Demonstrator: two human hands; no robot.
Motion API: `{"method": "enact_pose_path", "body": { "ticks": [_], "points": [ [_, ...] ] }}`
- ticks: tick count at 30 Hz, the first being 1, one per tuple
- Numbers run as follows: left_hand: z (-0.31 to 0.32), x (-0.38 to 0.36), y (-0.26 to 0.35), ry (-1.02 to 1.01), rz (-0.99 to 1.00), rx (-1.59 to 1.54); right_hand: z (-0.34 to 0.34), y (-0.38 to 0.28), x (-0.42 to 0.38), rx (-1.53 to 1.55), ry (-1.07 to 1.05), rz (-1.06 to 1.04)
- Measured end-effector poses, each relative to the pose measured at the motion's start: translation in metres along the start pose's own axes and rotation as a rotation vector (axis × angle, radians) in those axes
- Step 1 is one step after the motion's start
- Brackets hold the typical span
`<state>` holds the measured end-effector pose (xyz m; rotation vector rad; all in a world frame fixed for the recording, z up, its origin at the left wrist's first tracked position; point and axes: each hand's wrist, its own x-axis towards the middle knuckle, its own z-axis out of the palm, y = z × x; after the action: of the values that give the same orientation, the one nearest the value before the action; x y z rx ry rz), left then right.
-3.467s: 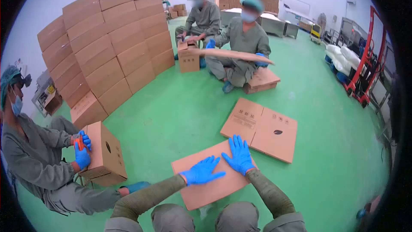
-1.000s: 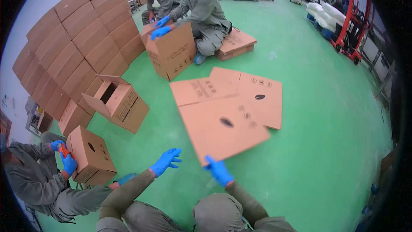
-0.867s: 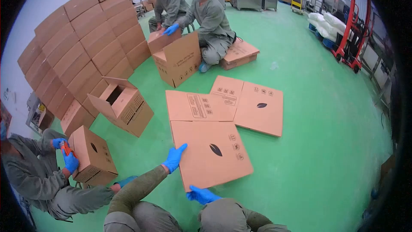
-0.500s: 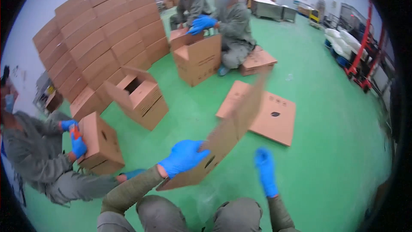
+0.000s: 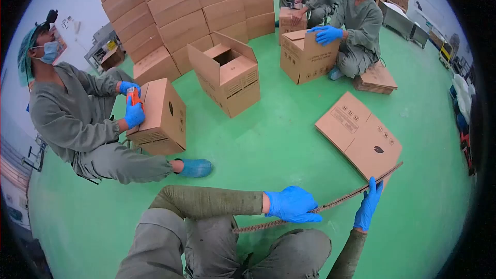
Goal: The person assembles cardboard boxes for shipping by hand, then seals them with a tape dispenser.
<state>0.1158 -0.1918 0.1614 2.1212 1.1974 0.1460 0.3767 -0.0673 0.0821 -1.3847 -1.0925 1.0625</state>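
Note:
A flattened cardboard box [image 5: 343,199] stands nearly edge-on above my knees, its corrugated edge facing up. My left hand [image 5: 293,205], in a blue glove, grips the middle of that edge, its fingers lying over the top. Toward the far right end, my right hand [image 5: 369,205], also gloved, has thumb and fingers on either side of the board. Just beyond it, a stack of flat printed cartons [image 5: 356,132] lies on the green floor.
An upright carton with raised flaps [image 5: 232,85] stands ahead. To the left, a seated person [image 5: 77,119] holds an orange tool against a closed carton [image 5: 163,116]. Another person [image 5: 356,31] handles a carton [image 5: 310,59] farther back. Stacked cartons [image 5: 181,20] form a wall behind.
My right hand was off the cardboard and now holds its right end. The flattened box has tipped from a slanting face view to edge-on and lower. My view has swung left.

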Motion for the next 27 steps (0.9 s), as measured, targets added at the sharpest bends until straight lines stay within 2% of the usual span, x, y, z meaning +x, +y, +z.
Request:
{"method": "enact_pose_path", "body": {
  "ticks": [1,3,4,7,8,9,10,11,12,13,16,17,19,20,21,23,24,26,27],
  "points": [
    [0.000,0.002,-0.001,-0.048,-0.009,-0.024,-0.009,0.000,-0.001,0.005,-0.042,-0.002],
    [0.011,0.006,-0.007,-0.004,0.036,-0.100,-0.029,0.006,0.000,0.026,-0.141,-0.021],
    [0.015,0.006,-0.009,0.019,0.055,-0.135,-0.033,0.000,-0.007,0.016,-0.126,-0.007],
    [0.003,0.009,-0.012,-0.079,-0.008,-0.134,-0.064,-0.016,-0.021,-0.013,-0.193,0.037],
    [-0.005,0.010,-0.013,-0.088,-0.026,-0.128,-0.082,-0.008,-0.018,-0.020,-0.199,0.058],
    [-0.011,0.010,-0.013,-0.097,-0.044,-0.124,-0.119,0.027,0.006,0.033,-0.283,0.074],
    [-0.017,0.012,-0.014,-0.106,-0.063,-0.120,-0.126,0.011,-0.001,-0.041,-0.262,0.111],
    [-0.017,0.016,-0.014,-0.076,-0.034,-0.144,-0.161,0.058,0.027,-0.138,-0.244,-0.041],
    [-0.012,0.021,-0.013,-0.045,-0.006,-0.165,-0.153,0.028,0.013,-0.103,-0.281,0.069],
    [-0.007,0.024,-0.013,-0.013,0.019,-0.182,-0.158,0.020,0.014,-0.140,-0.317,0.091],
    [-0.007,0.025,-0.009,0.345,0.077,0.002,-0.145,-0.014,0.018,-0.403,-0.361,0.235],
    [-0.016,0.021,-0.018,0.433,0.025,0.019,-0.143,-0.029,0.023,-0.506,-0.368,0.272],
    [-0.042,0.014,-0.048,0.605,-0.080,0.045,-0.133,-0.060,0.037,-0.808,-0.568,0.049],
    [-0.061,0.001,-0.063,0.750,-0.211,-0.026,-0.124,-0.072,0.043,-0.955,-0.670,-0.062],
    [-0.073,-0.019,-0.079,0.894,-0.350,-0.097,-0.105,-0.088,0.039,-1.144,-0.677,-0.201],
    [-0.067,-0.050,-0.125,0.956,-0.548,-0.057,-0.055,-0.116,0.010,-1.495,-0.664,-0.499],
    [-0.062,-0.069,-0.132,1.009,-0.600,-0.092,-0.032,-0.110,0.004,-1.616,-0.688,-0.446],
    [-0.046,-0.101,-0.137,1.099,-0.687,-0.171,0.012,-0.102,-0.029,-1.652,-0.871,-0.544],
    [-0.036,-0.105,-0.138,1.086,-0.693,-0.139,-0.006,-0.011,-0.007,-1.968,-0.876,-0.959]
  ]
}}
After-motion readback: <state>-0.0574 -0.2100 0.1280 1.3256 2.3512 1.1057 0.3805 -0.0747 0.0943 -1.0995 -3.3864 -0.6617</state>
